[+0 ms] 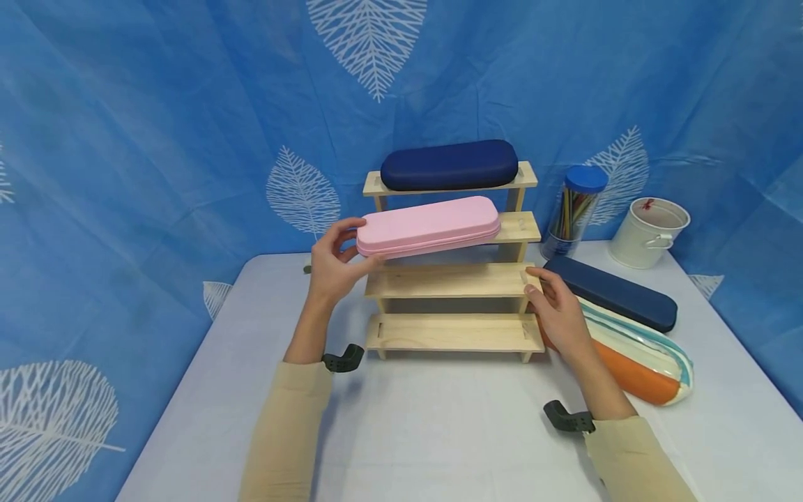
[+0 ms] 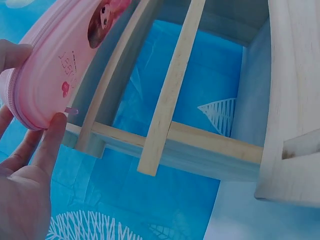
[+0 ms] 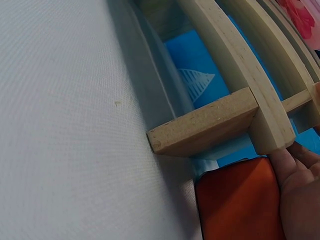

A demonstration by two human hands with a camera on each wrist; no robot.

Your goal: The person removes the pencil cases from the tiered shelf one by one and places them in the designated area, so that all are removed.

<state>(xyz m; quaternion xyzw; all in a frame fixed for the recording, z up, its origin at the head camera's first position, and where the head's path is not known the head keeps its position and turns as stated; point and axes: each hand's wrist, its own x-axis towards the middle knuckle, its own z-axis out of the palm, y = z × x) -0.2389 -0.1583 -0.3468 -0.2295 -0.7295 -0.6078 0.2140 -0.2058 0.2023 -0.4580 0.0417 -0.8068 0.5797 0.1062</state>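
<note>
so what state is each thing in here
pink case: closed, tilted, held by left hand
wooden rack: standing, right hand gripping its edge
navy case: on top shelf, looks closed
clear jar: upright, blue lid on
white bucket: upright, open-topped
flat blue case: lying down, looks closed
striped pouch: lying down, zip unclear

On the counter (image 1: 433,432) we have a four-tier rack (image 1: 455,332), with one pencil case (image 1: 449,165) on top and a second pencil case (image 1: 429,226) before the next tier. Rightward, a third case (image 1: 610,294) lies behind a pouch (image 1: 636,373); behind both, a lidded jar (image 1: 586,180) stands left of a bucket (image 1: 633,244).
</note>
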